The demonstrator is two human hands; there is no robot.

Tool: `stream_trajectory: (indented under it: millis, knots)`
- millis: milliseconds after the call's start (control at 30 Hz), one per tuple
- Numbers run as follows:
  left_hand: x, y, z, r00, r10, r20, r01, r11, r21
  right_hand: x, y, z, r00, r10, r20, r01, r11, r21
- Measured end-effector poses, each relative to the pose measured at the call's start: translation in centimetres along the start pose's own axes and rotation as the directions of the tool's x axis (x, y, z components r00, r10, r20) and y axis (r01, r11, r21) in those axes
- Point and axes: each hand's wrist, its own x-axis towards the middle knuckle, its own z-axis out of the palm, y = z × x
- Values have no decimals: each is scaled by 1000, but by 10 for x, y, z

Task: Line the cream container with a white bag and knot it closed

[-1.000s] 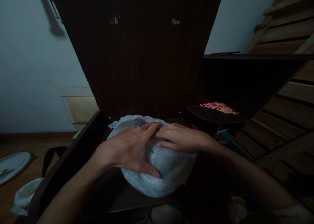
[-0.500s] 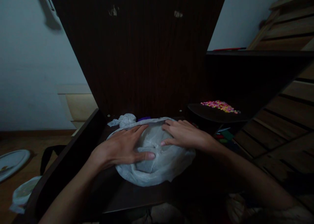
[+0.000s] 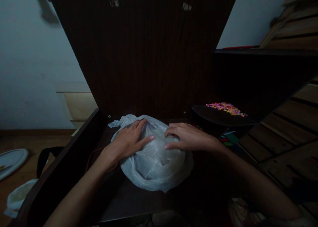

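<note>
A white plastic bag (image 3: 161, 170), bunched into a rounded bundle, lies on the dark wooden surface (image 3: 134, 202). Through its thin film I cannot make out what is inside. My left hand (image 3: 130, 137) rests on its upper left part, fingers stretched out and thumb apart. On the upper right side lies my right hand (image 3: 186, 136), fingers loosely bent and thumb spread away from them. A twisted, knotted end of the bag (image 3: 123, 121) sticks out behind my left hand. Beside my left wrist, a thin reddish-brown cord (image 3: 91, 155) shows on the surface.
A dark wooden panel (image 3: 149, 61) rises directly behind the bag. Small colourful pieces (image 3: 226, 108) lie heaped on a rounded shelf (image 3: 206, 113) at right. A raised dark side board (image 3: 62, 167) borders the left. On the floor are a white lid-like object (image 3: 12, 162) and a plastic bag (image 3: 20, 197).
The bag's folds have shifted inward and its right edge has drawn in. My left hand has moved slightly up, its thumb lifted higher. The cord at left has come into view.
</note>
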Motion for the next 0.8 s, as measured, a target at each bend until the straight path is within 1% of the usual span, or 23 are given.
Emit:
stream_trajectory:
  millis: [67,100,200,300,400,467,533,633,800]
  knots:
    - [6,0,4,999,-4,-34,4,1000,-4,1,0,5,998,-18,55,18,1000,9]
    - [9,-1,6,999,3,-50,-4,1000,-9,2,-1,6,998,-14,62,14,1000,3]
    - [16,-4,9,994,45,-95,-49,998,-34,2,-1,7,1000,14,26,-14,1000,-9]
    - [21,-6,10,988,51,-148,-57,998,-35,2,-2,6,995,97,-11,-98,994,-49]
    - [27,-4,9,982,41,-185,-48,998,-35,3,-3,11,985,170,23,-167,979,-114]
    - [29,-4,8,984,48,-174,-59,997,-55,5,-3,15,983,176,44,-168,976,-136]
    - [29,-5,9,987,75,-144,-89,991,-96,6,-2,18,983,179,39,-172,976,-137]
    - [27,-11,12,988,125,-93,-141,972,-189,5,-1,18,977,215,2,-213,970,-121]
    - [20,-20,18,986,163,-44,-168,923,-345,1,1,20,964,264,17,-261,960,-100]
